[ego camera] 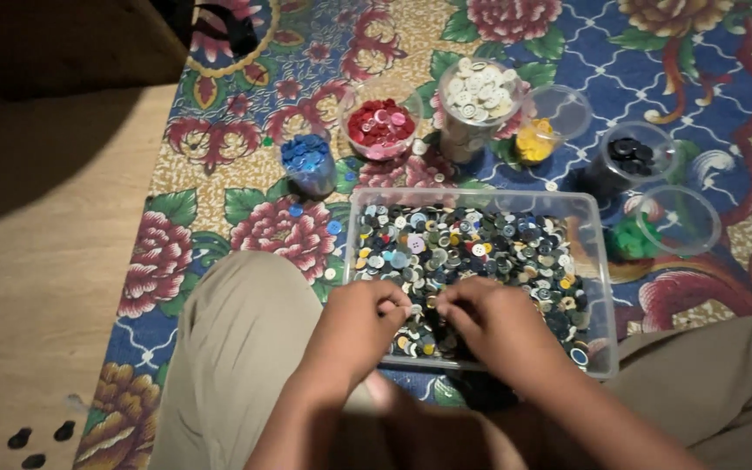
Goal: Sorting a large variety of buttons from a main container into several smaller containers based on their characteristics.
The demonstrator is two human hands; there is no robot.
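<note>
Nearest to the camera: two knees in beige trousers, person seated on the floor, forearms running forward between them.

Left hand (365,320): fingers curled inward, tips pinched together at the near edge of the clear tub (591,261). It seems to pinch something small; the item itself is too small to make out. Right hand (491,324): same posture, fingers bent and tips drawn together, just beside the left. The two sets of fingertips almost meet over the near rim of the tub. Whether either hand truly grips a button, cannot tell.

Mixed buttons (463,248): fill the tub, many colours, lying directly under and ahead of both hands. Tub is rectangular, long axis running left to right across the body. Both hands equally near the pile; neither leads.

Beyond the tub, on the flowered rug (219,218), a row of small clear containers, left to right: blue buttons (306,157), red buttons (380,122), white buttons (478,94), yellow buttons (534,139), black buttons (627,152). Nearer at right, an empty-looking cup (679,219) with something green (630,237) beside it. Blue and red cups lie on the left hand's side, black and green on the right's.

Far left: bare wooden floor (36,261), a few dark bits near the bottom corner.
</note>
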